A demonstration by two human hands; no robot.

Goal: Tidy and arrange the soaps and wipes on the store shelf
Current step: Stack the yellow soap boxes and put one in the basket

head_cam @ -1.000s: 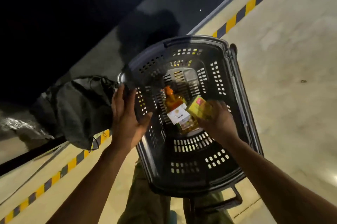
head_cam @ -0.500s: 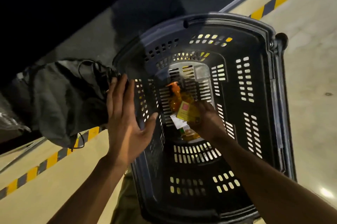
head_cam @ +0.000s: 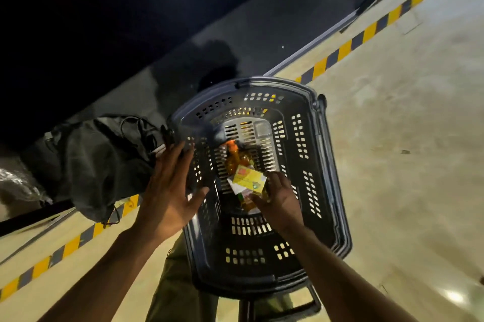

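A pale store floor (head_cam: 392, 138) fills the view, crossed by a yellow-and-dark striped line (head_cam: 366, 33). No shelf is in view. A dark plastic basket (head_cam: 324, 177) stands on the floor directly below the person, probably as a holding bin for stock on its way to the shelf. A dark bag (head_cam: 104, 164) slumps just beside its left rim.

The left hand (head_cam: 170, 190) is flat, fingers straight and together with the thumb spread. The fingertips are at the basket's left rim, seemingly to steady it. The right hand (head_cam: 281, 203) reaches down inside, back upward.

An orange bottle (head_cam: 234, 162) lies on the slotted bottom. The yellow soap box (head_cam: 247, 179) rests across it. The right fingers meet the box's near edge, but I cannot tell whether they pinch it or only touch it.
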